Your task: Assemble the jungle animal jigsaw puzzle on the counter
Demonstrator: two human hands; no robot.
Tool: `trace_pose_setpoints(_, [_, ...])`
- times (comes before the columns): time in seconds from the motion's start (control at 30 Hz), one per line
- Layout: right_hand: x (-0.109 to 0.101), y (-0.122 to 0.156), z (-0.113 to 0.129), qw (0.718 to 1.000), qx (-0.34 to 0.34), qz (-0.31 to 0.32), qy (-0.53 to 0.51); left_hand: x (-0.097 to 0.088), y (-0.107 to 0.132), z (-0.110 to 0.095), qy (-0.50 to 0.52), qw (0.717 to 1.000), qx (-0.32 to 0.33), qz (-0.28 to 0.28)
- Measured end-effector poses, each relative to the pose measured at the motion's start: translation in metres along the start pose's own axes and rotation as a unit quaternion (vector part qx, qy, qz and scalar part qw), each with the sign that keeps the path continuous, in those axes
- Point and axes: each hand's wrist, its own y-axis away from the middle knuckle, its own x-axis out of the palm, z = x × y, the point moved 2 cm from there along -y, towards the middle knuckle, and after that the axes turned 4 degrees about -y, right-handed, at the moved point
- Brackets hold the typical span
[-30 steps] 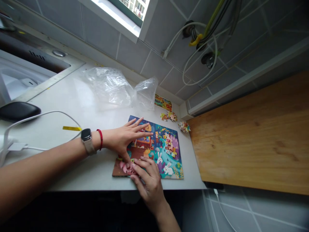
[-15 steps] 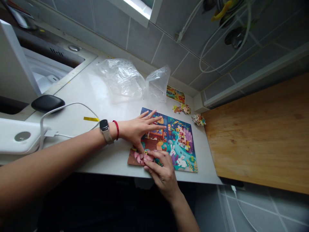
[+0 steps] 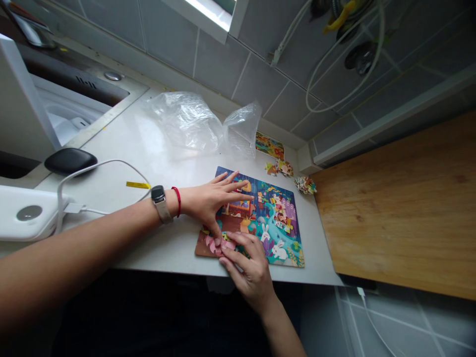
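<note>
A colourful jigsaw puzzle [image 3: 277, 220] lies near the front edge of the white counter [image 3: 122, 148]. My left hand [image 3: 211, 201] rests flat on its left half, fingers spread, thumb pointing down toward the near left corner. My right hand [image 3: 249, 263] comes in from below, its fingers pressed together on the puzzle's near left part, next to the left thumb. Whether a loose piece lies under those fingertips I cannot make out. A watch and a red band sit on my left wrist.
Loose puzzle pieces [image 3: 280, 167] and a small stack [image 3: 305, 185] lie beyond the puzzle, with a printed card [image 3: 269, 145] by the wall. Crumpled clear plastic bags [image 3: 193, 121] sit behind. A wooden board [image 3: 401, 208] is on the right; a black object [image 3: 69, 159] and white cable [image 3: 100, 166] on the left.
The view shifted down and left during the first half second, then held. Both hands stay on the puzzle's left part; my right fingertips have shifted only slightly.
</note>
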Motion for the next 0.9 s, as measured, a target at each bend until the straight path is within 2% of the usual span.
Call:
trace_pose_setpoints(0.17, [0.002, 0.001, 0.001, 1.0, 0.015, -0.01, 0.004, -0.005, -0.002, 0.001, -0.001, 0.998, -0.006, -0.068])
trace_pose_setpoints(0.3, [0.002, 0.002, 0.004, 0.999, 0.028, -0.021, 0.006, -0.012, -0.006, 0.003, 0.003, 0.98, -0.005, -0.198])
trace_pose_setpoints(0.37, [-0.006, 0.0, 0.004, 0.999, 0.026, -0.02, 0.005, -0.016, -0.006, 0.005, 0.007, 0.966, -0.011, -0.257])
trace_pose_setpoints(0.47, [-0.037, -0.016, -0.007, 0.999, 0.005, -0.038, 0.019, -0.019, -0.005, 0.008, 0.017, 0.952, -0.046, -0.302])
trace_pose_setpoints(0.57, [-0.081, -0.054, -0.044, 0.993, 0.058, -0.081, 0.062, -0.019, -0.004, 0.011, 0.029, 0.948, -0.071, -0.308])
trace_pose_setpoints(0.67, [-0.114, -0.108, -0.101, 0.97, 0.193, -0.089, 0.117, -0.018, -0.004, 0.012, 0.03, 0.95, -0.075, -0.302])
trace_pose_setpoints(0.77, [-0.125, -0.155, -0.155, 0.912, 0.338, 0.006, 0.232, -0.019, -0.004, 0.012, 0.032, 0.948, -0.082, -0.305])
trace_pose_setpoints(0.9, [-0.118, -0.19, -0.195, 0.888, 0.381, 0.034, 0.256, -0.021, -0.003, 0.013, 0.046, 0.944, -0.084, -0.314])
